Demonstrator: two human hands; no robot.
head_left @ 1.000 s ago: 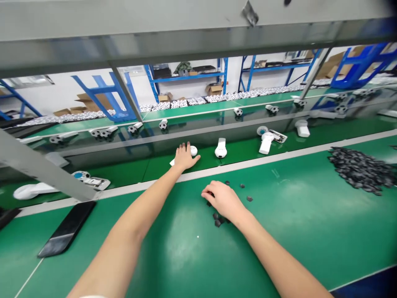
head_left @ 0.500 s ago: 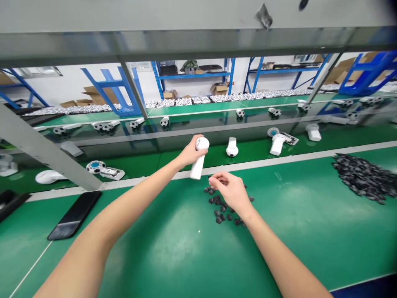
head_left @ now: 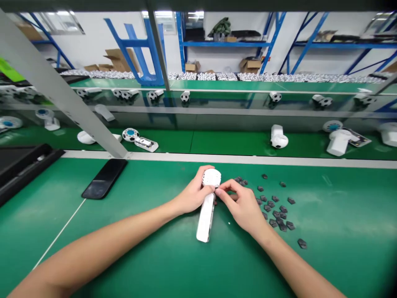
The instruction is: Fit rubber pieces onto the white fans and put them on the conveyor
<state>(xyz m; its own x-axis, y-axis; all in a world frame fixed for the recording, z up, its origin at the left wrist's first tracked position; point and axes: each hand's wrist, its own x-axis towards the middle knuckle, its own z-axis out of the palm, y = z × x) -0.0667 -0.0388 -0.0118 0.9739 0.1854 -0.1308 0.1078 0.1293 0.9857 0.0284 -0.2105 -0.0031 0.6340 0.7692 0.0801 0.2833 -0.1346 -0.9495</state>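
Observation:
In my left hand [head_left: 196, 191] is a white device with a round head and a long flat handle [head_left: 205, 221]; the fingers wrap around its neck, and the handle points down towards me. My right hand [head_left: 243, 203] pinches at the right side of the head, thumb and forefinger together on a small black piece [head_left: 216, 188] that touches the device. Most of that piece is hidden by the fingertips. Right of this hand, several small black five-sided pieces [head_left: 279, 221] lie scattered over the green table [head_left: 167, 256].
A black phone [head_left: 105, 179] lies at the left, beside a black tray [head_left: 27, 169]. Beyond the pale rail [head_left: 186, 157], a green belt [head_left: 173, 140] carries white devices [head_left: 279, 137] and an opened one [head_left: 146, 144]. A slanted metal post [head_left: 65, 82] rises on the left.
My left hand has brought the device from over the rail back towards me. My right hand has come up to its head with a small black piece. The view has shifted.

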